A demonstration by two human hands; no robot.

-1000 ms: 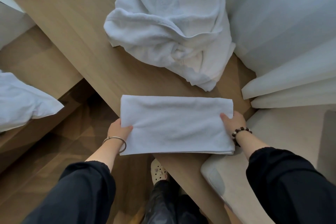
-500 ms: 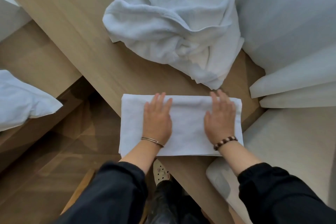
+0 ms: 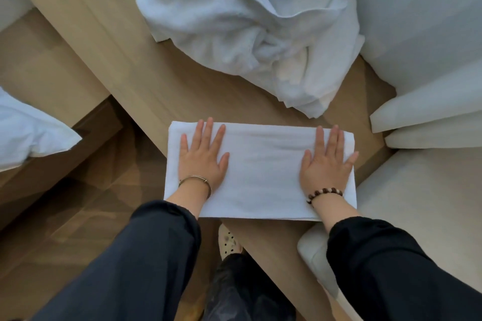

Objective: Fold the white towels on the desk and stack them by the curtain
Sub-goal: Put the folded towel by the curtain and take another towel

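On the counter (image 3: 182,91), one folded towel (image 3: 263,169) is pressed by the flat, outspread left hand (image 3: 202,161) and right hand (image 3: 326,167); beyond it, crumpled towels (image 3: 221,21) are left unfolded.

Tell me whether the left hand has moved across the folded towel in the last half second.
Yes. The left hand has slid left along the folded towel, from nearer its middle toward its left end, which overhangs the desk.

Soft, even daylight; wide-angle bending at edges.
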